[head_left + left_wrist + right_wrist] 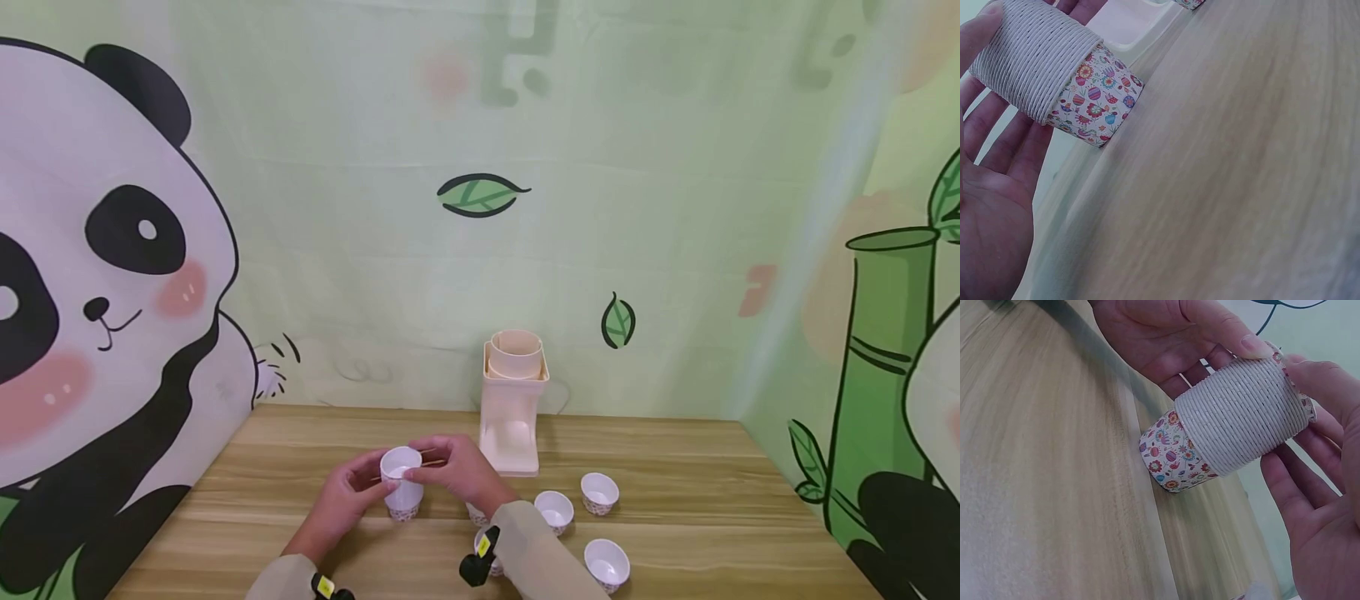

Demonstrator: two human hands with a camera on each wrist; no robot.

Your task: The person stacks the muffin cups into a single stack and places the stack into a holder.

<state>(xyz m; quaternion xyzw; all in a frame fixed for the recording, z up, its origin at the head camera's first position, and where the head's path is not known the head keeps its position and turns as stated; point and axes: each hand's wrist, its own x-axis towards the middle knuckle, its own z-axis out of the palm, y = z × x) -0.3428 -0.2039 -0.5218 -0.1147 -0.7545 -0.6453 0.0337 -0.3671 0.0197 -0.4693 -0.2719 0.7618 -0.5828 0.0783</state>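
Both hands hold a tall stack of nested paper baking cups (403,492) in front of the stand, its open end up. The rolled rims (1244,415) form a ribbed band, and the lowest cup shows a colourful flower print (1094,103). My left hand (341,504) grips the stack from the left, thumb on the near side. From the right, my right hand (463,473) pinches it near the top, with the thumb on the front and fingers behind. In the right wrist view the left hand (1154,337) and right hand (1322,525) lie on opposite sides of the stack.
A pale pink dispenser-like stand (510,417) with a round tube (515,357) on top stands at the back by the printed cloth. Several single cups stand right of the hands, including one cup (600,493) and another (553,512); the right forearm partly hides others.
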